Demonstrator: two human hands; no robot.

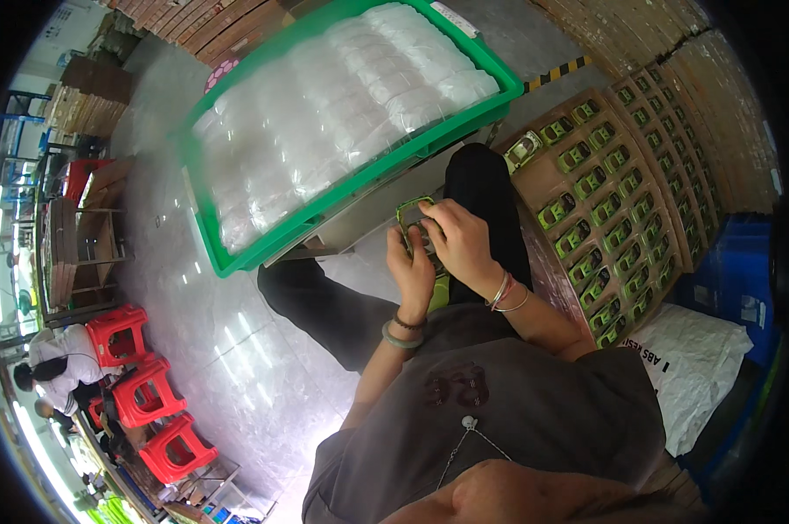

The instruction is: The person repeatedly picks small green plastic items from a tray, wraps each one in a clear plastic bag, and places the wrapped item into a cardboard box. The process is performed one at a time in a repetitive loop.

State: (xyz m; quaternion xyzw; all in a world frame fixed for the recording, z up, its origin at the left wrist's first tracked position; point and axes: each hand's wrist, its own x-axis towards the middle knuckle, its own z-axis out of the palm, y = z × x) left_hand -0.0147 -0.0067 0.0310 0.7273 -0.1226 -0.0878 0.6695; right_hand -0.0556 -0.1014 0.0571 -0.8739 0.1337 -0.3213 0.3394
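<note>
Above my lap I hold a small yellow-green piece [401,211] with both hands; it looks like a toy car body with an open frame. My left hand [412,275] grips its near side, fingers bent upward around it. From the right, my right hand [463,244] closes on its far edge with thumb and fingers. The fingers hide much of the piece. More yellow-green plastic [440,290] shows in my lap under the hands. To the right, yellow-green toy cars [606,207] sit in rows on a brown tray [543,181], with a paler car [524,150] at its far left corner.
A green crate [342,203] of white, plastic-wrapped bundles [325,105] stands ahead. Beyond the tray rise stacked brown boards [717,113]. A white sack [696,375] and blue bin [730,293] lie right. Red stools [150,391] and a person [67,362] are far left.
</note>
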